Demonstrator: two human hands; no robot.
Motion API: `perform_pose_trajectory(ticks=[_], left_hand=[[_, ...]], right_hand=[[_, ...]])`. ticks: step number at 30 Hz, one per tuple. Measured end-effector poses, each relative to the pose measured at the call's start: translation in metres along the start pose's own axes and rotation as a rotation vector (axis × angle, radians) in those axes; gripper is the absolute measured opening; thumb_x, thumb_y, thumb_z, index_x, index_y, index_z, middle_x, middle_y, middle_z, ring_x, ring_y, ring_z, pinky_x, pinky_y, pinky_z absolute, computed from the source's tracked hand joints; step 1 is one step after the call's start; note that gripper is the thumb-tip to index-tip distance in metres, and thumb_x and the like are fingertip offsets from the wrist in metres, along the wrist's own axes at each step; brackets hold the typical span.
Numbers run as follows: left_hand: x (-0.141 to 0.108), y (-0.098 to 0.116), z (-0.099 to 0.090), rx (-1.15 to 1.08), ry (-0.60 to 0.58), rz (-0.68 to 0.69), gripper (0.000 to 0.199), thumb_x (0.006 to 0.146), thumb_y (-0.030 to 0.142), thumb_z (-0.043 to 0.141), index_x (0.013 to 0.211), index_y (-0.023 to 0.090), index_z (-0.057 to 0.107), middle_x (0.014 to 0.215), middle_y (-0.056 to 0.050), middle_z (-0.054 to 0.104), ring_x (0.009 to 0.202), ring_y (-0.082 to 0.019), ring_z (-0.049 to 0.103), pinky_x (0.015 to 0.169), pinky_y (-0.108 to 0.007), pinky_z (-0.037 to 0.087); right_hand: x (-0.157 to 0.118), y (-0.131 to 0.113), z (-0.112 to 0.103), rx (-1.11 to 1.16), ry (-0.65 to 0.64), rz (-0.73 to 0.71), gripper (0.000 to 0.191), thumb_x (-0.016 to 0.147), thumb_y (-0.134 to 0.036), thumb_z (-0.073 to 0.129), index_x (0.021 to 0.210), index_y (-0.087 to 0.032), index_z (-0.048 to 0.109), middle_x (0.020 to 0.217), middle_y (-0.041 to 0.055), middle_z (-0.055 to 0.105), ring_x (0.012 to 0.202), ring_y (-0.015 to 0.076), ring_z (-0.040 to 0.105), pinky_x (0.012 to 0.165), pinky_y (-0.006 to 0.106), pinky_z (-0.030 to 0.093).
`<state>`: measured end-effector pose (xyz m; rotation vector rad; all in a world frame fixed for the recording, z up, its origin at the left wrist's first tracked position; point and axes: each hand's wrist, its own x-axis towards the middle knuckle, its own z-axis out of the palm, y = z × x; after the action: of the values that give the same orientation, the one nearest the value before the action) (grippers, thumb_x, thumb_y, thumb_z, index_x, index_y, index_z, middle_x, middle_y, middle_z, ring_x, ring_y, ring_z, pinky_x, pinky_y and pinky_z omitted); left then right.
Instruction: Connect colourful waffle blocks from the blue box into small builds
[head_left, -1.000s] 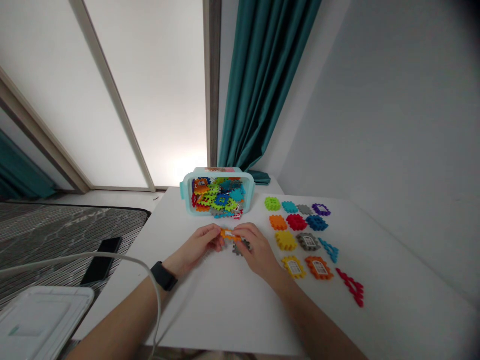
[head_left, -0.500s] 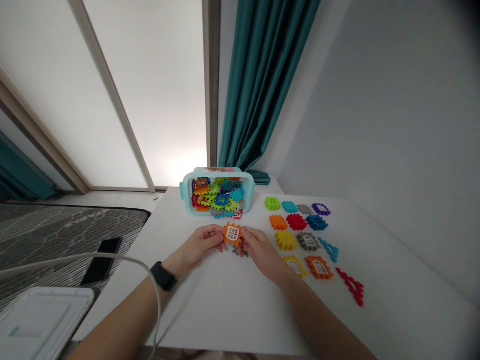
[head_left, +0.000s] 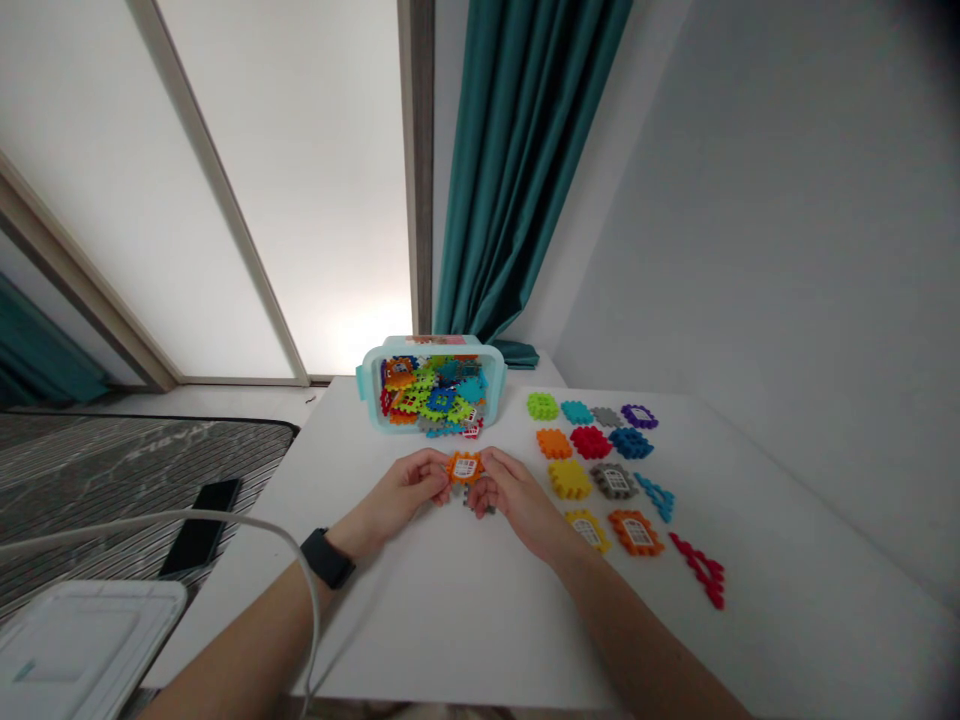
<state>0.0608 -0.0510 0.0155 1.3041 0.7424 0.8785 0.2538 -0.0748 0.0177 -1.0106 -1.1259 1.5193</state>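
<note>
Between my two hands is an orange interlocking building tile (head_left: 465,468) with a white window panel, held just above the white table. My left hand (head_left: 417,488) pinches its left edge, and my right hand (head_left: 513,496) grips the right edge. Under the orange tile, partly covered by my right fingers, a small grey piece (head_left: 468,497) shows; I cannot tell if it is held or lies on the table. Beyond my hands stands a light-blue bin (head_left: 363,384) full of mixed coloured tiles (head_left: 442,400).
Sorted tile groups cover the table's right side, among them red (head_left: 591,442), yellow (head_left: 569,480) and orange window tiles (head_left: 635,533). Red triangular pieces (head_left: 701,572) lie nearest the right. A white cable (head_left: 300,560) crosses over my left forearm. A white lid (head_left: 90,640) is at lower left.
The orange tile has tipped flatter between my fingers, so its window panel looks shorter. Both hands stay nearly in place, and the view has shifted slightly.
</note>
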Motion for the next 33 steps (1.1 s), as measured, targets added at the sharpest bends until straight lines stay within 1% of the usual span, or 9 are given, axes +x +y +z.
perform_pose_trajectory(ticks=[3, 5, 8, 11, 15, 19, 22, 27, 33], left_hand=[[0.002, -0.001, -0.002, 0.060, 0.077, 0.025, 0.032, 0.084, 0.042, 0.072, 0.098, 0.014, 0.068, 0.076, -0.003, 0.065, 0.068, -0.013, 0.056, 0.068, -0.027, 0.045], [0.002, 0.001, -0.002, 0.053, 0.121, 0.029, 0.031, 0.084, 0.042, 0.071, 0.097, 0.014, 0.070, 0.076, -0.003, 0.066, 0.070, -0.015, 0.058, 0.069, -0.028, 0.047], [0.002, 0.004, -0.002, -0.044, 0.157, 0.021, 0.032, 0.081, 0.041, 0.072, 0.097, 0.014, 0.071, 0.086, -0.006, 0.070, 0.075, -0.016, 0.062, 0.072, -0.030, 0.051], [0.002, 0.005, -0.001, -0.086, 0.186, 0.006, 0.030, 0.077, 0.040, 0.077, 0.092, 0.015, 0.069, 0.085, -0.005, 0.071, 0.072, -0.015, 0.063, 0.070, -0.030, 0.053], [0.002, 0.005, 0.001, -0.049, 0.241, -0.005, 0.030, 0.072, 0.039, 0.081, 0.086, 0.016, 0.066, 0.077, -0.001, 0.069, 0.065, -0.013, 0.062, 0.068, -0.027, 0.053], [0.001, 0.005, 0.003, -0.036, 0.282, -0.004, 0.034, 0.070, 0.042, 0.083, 0.084, 0.016, 0.065, 0.076, -0.001, 0.069, 0.064, -0.014, 0.064, 0.066, -0.028, 0.054], [0.001, 0.006, 0.005, -0.034, 0.278, -0.004, 0.034, 0.070, 0.041, 0.083, 0.084, 0.016, 0.064, 0.076, -0.001, 0.069, 0.063, -0.014, 0.064, 0.065, -0.029, 0.055], [-0.002, 0.007, 0.010, -0.044, 0.228, -0.020, 0.032, 0.071, 0.039, 0.082, 0.084, 0.016, 0.064, 0.075, 0.000, 0.068, 0.067, -0.014, 0.063, 0.068, -0.031, 0.057], [-0.002, 0.013, 0.014, -0.025, 0.233, 0.044, 0.034, 0.076, 0.042, 0.077, 0.094, 0.018, 0.062, 0.084, -0.001, 0.067, 0.070, -0.015, 0.064, 0.070, -0.032, 0.056]], right_hand=[[-0.001, -0.003, -0.001, -0.114, -0.032, -0.047, 0.036, 0.089, -0.057, 0.059, 0.091, -0.021, 0.058, 0.081, 0.0022, 0.066, 0.075, 0.0185, 0.068, 0.069, 0.033, 0.054], [-0.001, -0.003, -0.003, -0.253, -0.051, -0.149, 0.028, 0.092, -0.049, 0.058, 0.096, -0.022, 0.061, 0.095, 0.0052, 0.069, 0.090, 0.0202, 0.068, 0.083, 0.037, 0.055], [0.000, 0.000, -0.006, -0.492, -0.063, -0.370, 0.016, 0.093, -0.035, 0.057, 0.101, -0.023, 0.064, 0.119, 0.0086, 0.065, 0.113, 0.0224, 0.063, 0.098, 0.042, 0.051], [-0.001, 0.002, -0.008, -0.740, -0.069, -0.523, 0.017, 0.093, -0.022, 0.056, 0.107, -0.025, 0.065, 0.134, 0.0097, 0.058, 0.127, 0.0229, 0.054, 0.110, 0.045, 0.043], [-0.004, 0.001, -0.007, -0.888, -0.059, -0.620, 0.030, 0.092, -0.012, 0.051, 0.116, -0.025, 0.063, 0.136, 0.0105, 0.056, 0.129, 0.0218, 0.053, 0.110, 0.044, 0.044], [-0.005, 0.002, -0.007, -0.972, -0.037, -0.674, 0.037, 0.087, -0.012, 0.058, 0.122, -0.026, 0.061, 0.135, 0.0116, 0.055, 0.128, 0.0245, 0.053, 0.109, 0.046, 0.045], [-0.004, 0.003, -0.009, -1.033, -0.015, -0.679, 0.035, 0.086, -0.016, 0.063, 0.120, -0.026, 0.061, 0.132, 0.0118, 0.056, 0.125, 0.0269, 0.054, 0.106, 0.048, 0.046], [-0.005, 0.001, -0.014, -1.087, -0.024, -0.688, 0.027, 0.089, -0.014, 0.061, 0.114, -0.025, 0.062, 0.123, 0.0104, 0.062, 0.117, 0.0266, 0.056, 0.100, 0.048, 0.049], [-0.011, -0.009, -0.018, -1.124, 0.036, -0.738, 0.025, 0.090, -0.017, 0.060, 0.113, -0.025, 0.064, 0.118, 0.0101, 0.065, 0.112, 0.0271, 0.058, 0.096, 0.048, 0.049]])
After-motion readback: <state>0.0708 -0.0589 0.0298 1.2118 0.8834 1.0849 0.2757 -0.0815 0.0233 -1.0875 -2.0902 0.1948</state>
